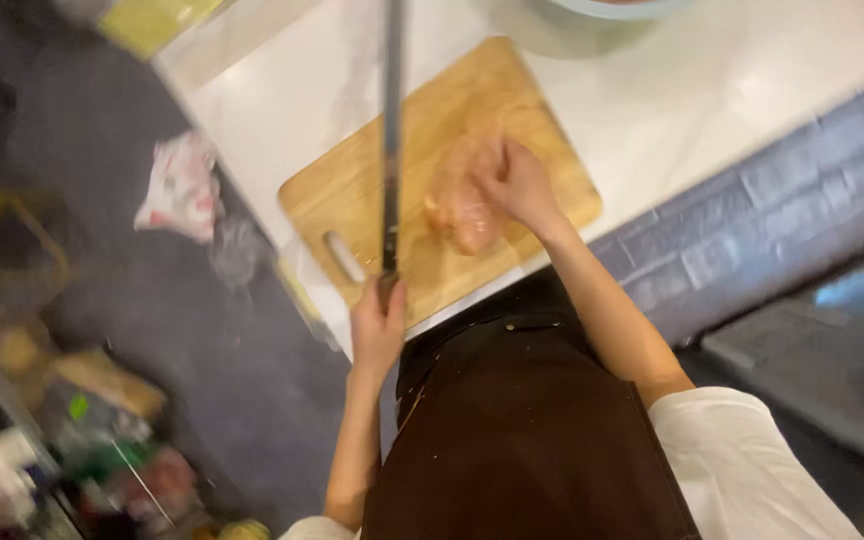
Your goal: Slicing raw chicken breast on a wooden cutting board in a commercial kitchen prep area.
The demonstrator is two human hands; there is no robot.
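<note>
Chicken (460, 205) pale pink, raw, on wooden board (352, 190).

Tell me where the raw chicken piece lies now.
In the head view, the raw chicken piece lies on the wooden cutting board, under the right hand, right of the knife.

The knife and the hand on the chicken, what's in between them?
Only bare wooden cutting board lies between the knife and the right hand on the raw chicken, seen in the head view.
</note>
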